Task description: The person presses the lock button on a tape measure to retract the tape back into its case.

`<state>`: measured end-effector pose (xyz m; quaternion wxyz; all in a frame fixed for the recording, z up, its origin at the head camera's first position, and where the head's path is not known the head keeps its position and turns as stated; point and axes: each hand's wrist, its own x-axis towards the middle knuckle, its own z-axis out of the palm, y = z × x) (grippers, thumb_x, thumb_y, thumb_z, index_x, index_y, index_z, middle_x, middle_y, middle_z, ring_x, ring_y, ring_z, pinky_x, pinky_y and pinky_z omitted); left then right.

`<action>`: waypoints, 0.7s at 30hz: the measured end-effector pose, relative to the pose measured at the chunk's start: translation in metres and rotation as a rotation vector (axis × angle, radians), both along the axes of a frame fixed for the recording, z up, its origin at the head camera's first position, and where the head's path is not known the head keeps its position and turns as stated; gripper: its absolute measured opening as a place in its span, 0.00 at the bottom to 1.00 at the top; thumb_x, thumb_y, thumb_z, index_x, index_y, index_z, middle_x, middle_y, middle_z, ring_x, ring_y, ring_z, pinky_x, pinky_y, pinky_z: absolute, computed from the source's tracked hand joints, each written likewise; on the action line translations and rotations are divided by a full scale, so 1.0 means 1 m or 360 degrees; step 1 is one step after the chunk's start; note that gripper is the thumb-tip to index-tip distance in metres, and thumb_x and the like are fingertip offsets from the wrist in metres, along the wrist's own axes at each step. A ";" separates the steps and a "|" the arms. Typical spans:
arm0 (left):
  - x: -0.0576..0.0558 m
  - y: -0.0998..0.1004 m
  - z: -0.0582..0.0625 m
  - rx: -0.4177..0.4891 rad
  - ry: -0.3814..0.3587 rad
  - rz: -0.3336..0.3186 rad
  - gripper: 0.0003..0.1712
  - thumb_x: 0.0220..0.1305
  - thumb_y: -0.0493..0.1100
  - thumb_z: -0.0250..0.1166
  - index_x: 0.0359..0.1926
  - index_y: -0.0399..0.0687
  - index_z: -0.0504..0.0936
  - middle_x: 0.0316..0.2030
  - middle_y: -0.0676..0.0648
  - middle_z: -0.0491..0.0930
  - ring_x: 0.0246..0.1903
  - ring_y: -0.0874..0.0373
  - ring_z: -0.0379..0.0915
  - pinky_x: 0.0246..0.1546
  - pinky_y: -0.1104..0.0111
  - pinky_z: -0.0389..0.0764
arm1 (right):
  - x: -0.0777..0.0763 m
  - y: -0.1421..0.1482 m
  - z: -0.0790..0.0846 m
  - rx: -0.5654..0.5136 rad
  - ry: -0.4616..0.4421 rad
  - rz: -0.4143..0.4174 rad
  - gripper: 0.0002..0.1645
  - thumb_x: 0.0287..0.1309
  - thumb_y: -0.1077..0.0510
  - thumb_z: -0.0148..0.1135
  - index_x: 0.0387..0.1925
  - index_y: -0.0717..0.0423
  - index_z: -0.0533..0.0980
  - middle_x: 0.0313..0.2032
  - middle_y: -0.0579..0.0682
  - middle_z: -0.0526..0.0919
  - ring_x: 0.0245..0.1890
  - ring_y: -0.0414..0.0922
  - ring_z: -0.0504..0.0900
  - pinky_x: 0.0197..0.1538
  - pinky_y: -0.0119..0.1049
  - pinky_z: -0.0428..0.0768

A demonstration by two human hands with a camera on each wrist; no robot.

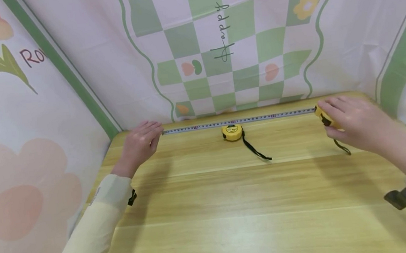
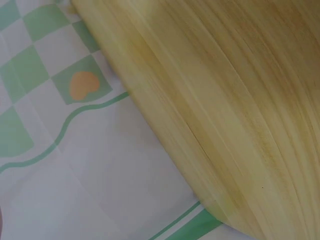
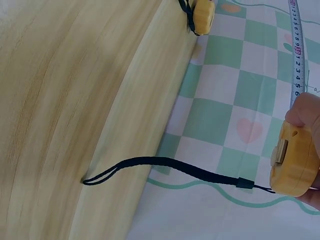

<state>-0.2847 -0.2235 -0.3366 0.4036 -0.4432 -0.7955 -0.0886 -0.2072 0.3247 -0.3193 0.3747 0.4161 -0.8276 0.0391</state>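
In the head view, a pale measuring blade [image 1: 203, 126] stretches straight from hand to hand near the table's back edge. My left hand [image 1: 141, 142] pinches its free end between thumb and fingers, which cover the tip. At the right, my right hand [image 1: 357, 123] grips the yellow tape measure [image 3: 295, 160] that the blade runs out of. From its case a black strap [image 3: 175, 165] hangs down. A second yellow tape measure [image 1: 232, 132] lies on the table just in front of the blade's middle, its own black strap [image 1: 256, 149] trailing toward the right.
The wooden table [image 1: 231, 206] backs onto a hanging cloth [image 1: 215, 70] with green checks. More patterned cloth [image 1: 38, 132] hangs along the left side. A dark bracket [image 1: 401, 198] sits by the right sleeve, and a small black piece [image 1: 132, 198] shows beside the left sleeve.
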 end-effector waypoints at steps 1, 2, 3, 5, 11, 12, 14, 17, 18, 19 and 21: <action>0.000 0.000 0.000 0.0001 -0.0002 0.0000 0.08 0.58 0.30 0.66 0.40 0.33 0.86 0.41 0.36 0.84 0.43 0.42 0.82 0.56 0.53 0.77 | 0.000 -0.001 0.000 0.0001 -0.0004 -0.0007 0.46 0.72 0.35 0.32 0.50 0.76 0.73 0.41 0.73 0.79 0.38 0.70 0.78 0.38 0.65 0.77; 0.000 0.001 0.000 0.0001 -0.0003 -0.0002 0.08 0.58 0.29 0.66 0.40 0.33 0.85 0.41 0.36 0.84 0.43 0.42 0.82 0.56 0.53 0.77 | 0.001 -0.001 -0.001 0.0002 -0.0006 -0.0016 0.46 0.72 0.35 0.32 0.50 0.76 0.73 0.41 0.74 0.79 0.38 0.70 0.78 0.38 0.65 0.77; 0.000 0.001 -0.001 0.0001 -0.0001 -0.0006 0.08 0.59 0.29 0.66 0.40 0.32 0.85 0.41 0.36 0.84 0.43 0.42 0.82 0.55 0.52 0.78 | 0.001 -0.001 -0.001 0.0002 -0.0006 -0.0022 0.46 0.72 0.35 0.32 0.50 0.76 0.73 0.41 0.74 0.79 0.38 0.70 0.78 0.37 0.65 0.77; 0.000 0.002 -0.001 0.0005 0.0013 -0.0017 0.08 0.58 0.29 0.66 0.40 0.32 0.85 0.41 0.36 0.84 0.43 0.41 0.82 0.54 0.51 0.79 | 0.001 -0.002 -0.002 0.0008 -0.0005 -0.0035 0.46 0.72 0.35 0.31 0.50 0.76 0.73 0.41 0.74 0.79 0.38 0.70 0.78 0.37 0.65 0.77; -0.001 0.005 -0.002 0.0015 0.0041 -0.0053 0.07 0.58 0.29 0.66 0.38 0.32 0.86 0.40 0.35 0.84 0.42 0.41 0.82 0.53 0.51 0.79 | 0.002 -0.005 -0.004 0.0000 -0.0011 -0.0057 0.45 0.72 0.36 0.31 0.51 0.76 0.72 0.40 0.72 0.79 0.37 0.70 0.77 0.36 0.64 0.76; -0.001 0.006 -0.003 0.0017 0.0043 -0.0057 0.07 0.58 0.29 0.66 0.38 0.32 0.86 0.39 0.35 0.84 0.42 0.41 0.82 0.52 0.51 0.80 | 0.002 -0.005 -0.004 -0.0001 -0.0015 -0.0060 0.45 0.72 0.35 0.32 0.51 0.75 0.72 0.40 0.72 0.79 0.37 0.70 0.77 0.36 0.65 0.76; -0.001 0.007 -0.003 0.0018 0.0049 -0.0059 0.06 0.58 0.29 0.66 0.38 0.32 0.86 0.39 0.36 0.85 0.42 0.41 0.82 0.52 0.50 0.80 | 0.002 -0.005 -0.005 0.0002 -0.0031 -0.0072 0.46 0.72 0.35 0.31 0.51 0.75 0.72 0.41 0.72 0.79 0.38 0.70 0.77 0.37 0.65 0.76; -0.002 0.009 -0.003 0.0015 0.0053 -0.0061 0.06 0.58 0.29 0.66 0.38 0.32 0.86 0.39 0.36 0.85 0.42 0.42 0.83 0.51 0.50 0.80 | 0.002 -0.007 -0.006 0.0002 -0.0047 -0.0080 0.46 0.72 0.34 0.31 0.51 0.75 0.72 0.41 0.72 0.79 0.38 0.70 0.77 0.38 0.66 0.76; -0.001 0.010 -0.003 0.0010 0.0052 -0.0061 0.06 0.59 0.29 0.65 0.38 0.32 0.86 0.39 0.36 0.85 0.42 0.42 0.83 0.52 0.50 0.80 | 0.002 -0.007 -0.006 0.0002 -0.0048 -0.0083 0.46 0.72 0.34 0.31 0.51 0.75 0.72 0.41 0.72 0.79 0.38 0.70 0.77 0.38 0.66 0.76; -0.002 0.011 -0.003 0.0009 0.0052 -0.0065 0.06 0.59 0.29 0.65 0.38 0.33 0.86 0.39 0.36 0.85 0.42 0.42 0.83 0.52 0.50 0.80 | 0.002 -0.008 -0.006 0.0001 -0.0047 -0.0082 0.45 0.72 0.35 0.31 0.51 0.75 0.72 0.41 0.72 0.79 0.38 0.70 0.77 0.37 0.65 0.76; -0.002 0.012 -0.003 0.0006 0.0052 -0.0071 0.06 0.59 0.29 0.65 0.38 0.32 0.86 0.39 0.36 0.85 0.42 0.42 0.83 0.52 0.50 0.80 | 0.002 -0.009 -0.005 -0.0001 -0.0041 -0.0075 0.45 0.72 0.35 0.31 0.51 0.75 0.72 0.40 0.71 0.79 0.38 0.69 0.77 0.37 0.65 0.76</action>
